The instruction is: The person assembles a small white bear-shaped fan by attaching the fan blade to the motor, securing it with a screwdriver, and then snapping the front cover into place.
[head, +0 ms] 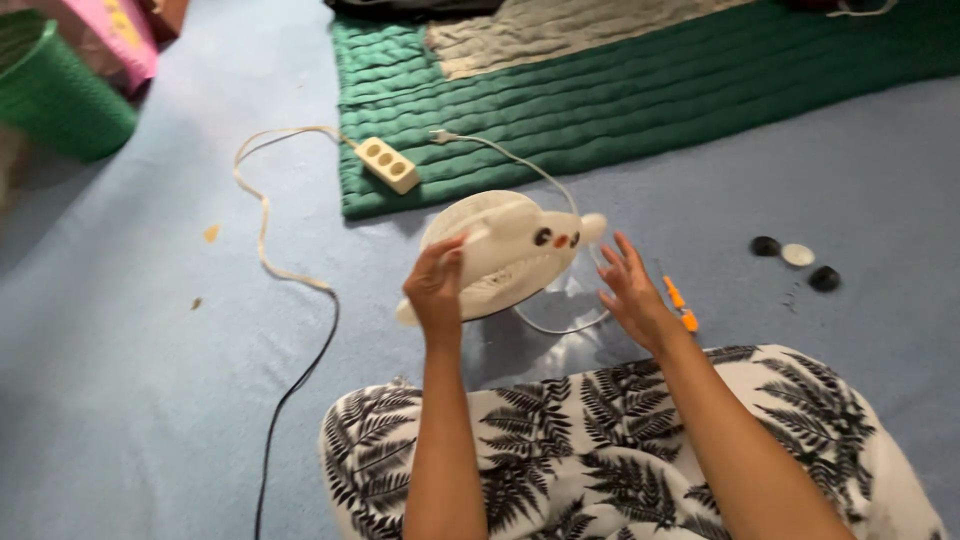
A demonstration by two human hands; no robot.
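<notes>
The fan (505, 255), a small white table model, rests on the blue floor (130, 380) just in front of the person's lap, tilted with its rear housing toward the camera. The left hand (437, 285) grips the fan's left edge, fingers curled around the rim. The right hand (632, 290) hovers just beside the fan's right side, fingers spread, holding nothing.

Progress, as judged: the work appears to be in a dismantling or servicing stage. An orange screwdriver (681, 305) lies on the floor just beside the right hand, and 3 small round parts (796, 262), 2 dark and 1 pale, lie set apart to the right, with what look like tiny screws near them. The fan's cord (520, 165) ends in a plug lying on the green mat (640, 90), not inserted in the power strip (388, 165). The housing itself looks closed.

Limits of view: the fan's front and blades are hidden. A clear piece under the fan is hard to make out. Motion blur softens the controls. The green basket (55, 90) at left is cut off by the frame edge.
</notes>
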